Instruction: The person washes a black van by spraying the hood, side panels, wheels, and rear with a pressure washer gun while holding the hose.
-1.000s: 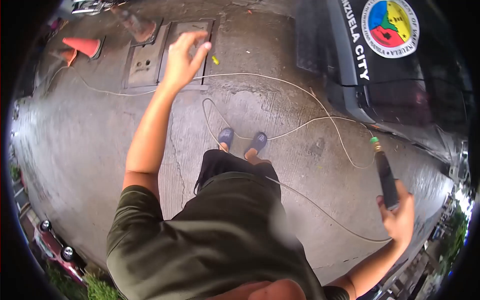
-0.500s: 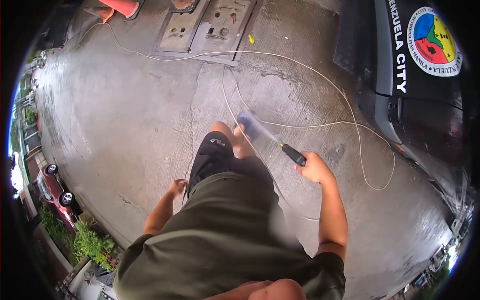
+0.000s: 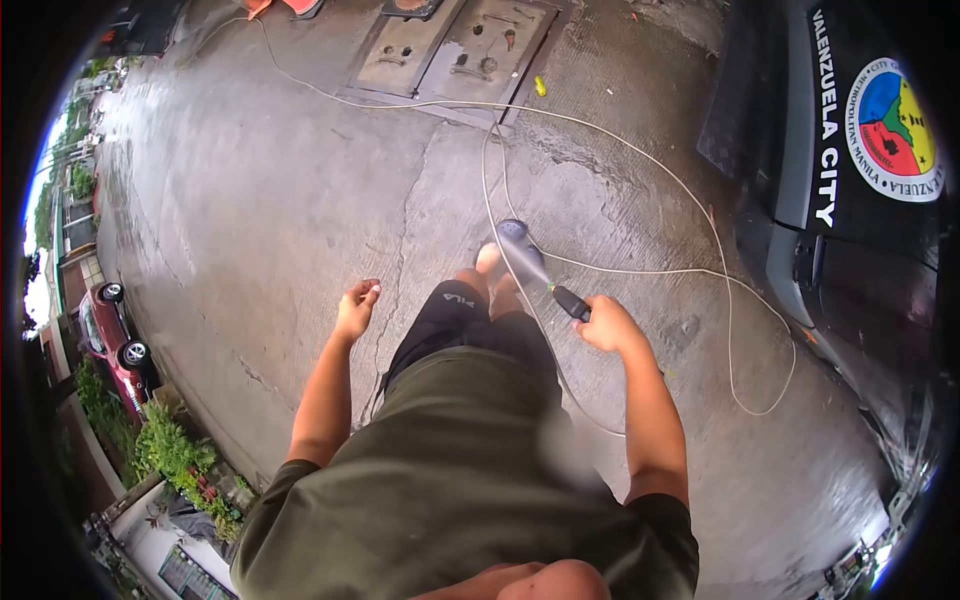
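My right hand [image 3: 610,326] is wrapped round the black grip of a spray gun [image 3: 571,302]. A white jet of water [image 3: 530,267] leaves its brass-coloured tip toward my dark slipper [image 3: 512,232] and feet. On the other side, my left hand [image 3: 357,310] hangs in the air beside my dark shorts [image 3: 437,310], its fingers loosely bent and apart, with nothing visible in them. A thin pale hose [image 3: 497,200] runs along the ground past my legs and loops to the right.
A dark vehicle [image 3: 800,270] with a round city seal stands on the right. Metal covers [image 3: 475,60] are set in the wet concrete [image 3: 260,220] ahead, near a small yellow object [image 3: 540,86]. Leftward are a red car [image 3: 115,345], plants [image 3: 172,445] and orange cones [image 3: 300,5].
My left hand has risen forward, away from my shorts. The spray gun and right hand have shifted slightly left, with water still spraying. My feet have drawn closer together and the view has turned a little.
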`<state>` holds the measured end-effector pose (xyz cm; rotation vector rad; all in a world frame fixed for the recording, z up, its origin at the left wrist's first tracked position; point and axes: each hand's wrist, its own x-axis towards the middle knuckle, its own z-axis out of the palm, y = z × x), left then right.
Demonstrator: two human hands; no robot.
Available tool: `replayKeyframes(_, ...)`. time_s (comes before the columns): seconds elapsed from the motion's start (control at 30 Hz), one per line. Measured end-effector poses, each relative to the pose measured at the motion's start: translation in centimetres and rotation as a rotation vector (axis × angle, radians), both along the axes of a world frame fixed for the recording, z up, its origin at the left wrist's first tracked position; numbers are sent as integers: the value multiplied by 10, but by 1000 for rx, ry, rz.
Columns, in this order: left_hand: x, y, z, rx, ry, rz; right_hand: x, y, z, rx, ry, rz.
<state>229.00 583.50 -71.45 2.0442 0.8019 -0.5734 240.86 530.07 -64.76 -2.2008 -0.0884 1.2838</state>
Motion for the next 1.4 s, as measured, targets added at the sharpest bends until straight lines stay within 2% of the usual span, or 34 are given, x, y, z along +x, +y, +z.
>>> replayKeyframes(0.1,-30,-5,-10,59,146,-49,9,-1,32,-13,-61,-15)
replayKeyframes(0.2,-56,-9,-23,57,235,-108,26,4,68,-43,61,74)
replayKeyframes(0.27,-68,-11,-30,43,289,-101,28,10,73,-48,103,139)
replayKeyframes(0.43,-67,-16,-36,56,241,-7,41,27,59,-85,119,214)
replayKeyframes(0.5,-59,-20,-21,47,180,68,48,34,47,-68,120,264)
replayKeyframes(0.7,-88,2,-23,61,51,206,64,41,19,-154,-168,378)
replayKeyframes(0.83,-122,12,-49,119,85,351,73,43,43,-160,-287,298)
replayKeyframes(0.87,-140,14,-70,64,54,429,76,39,54,-165,-317,255)
replayKeyframes(0.93,-150,6,-77,24,202,434,78,34,68,-136,-323,167)
replayKeyframes(1.0,-146,-6,-69,-15,233,337,80,33,77,-126,-312,129)
replayKeyframes(1.03,-149,0,-81,-68,293,348,80,32,75,-127,-281,117)
replayKeyframes(1.07,-159,13,-104,-206,189,341,82,33,71,-124,-247,105)
replayKeyframes(1.13,-124,13,-85,-152,212,243,86,42,66,-147,-194,70)
replayKeyframes(1.27,-40,41,-68,-153,249,226,97,48,37,-170,-178,72)
replayKeyframes(1.4,65,82,-83,-79,208,201,129,59,45,-196,-181,-66)
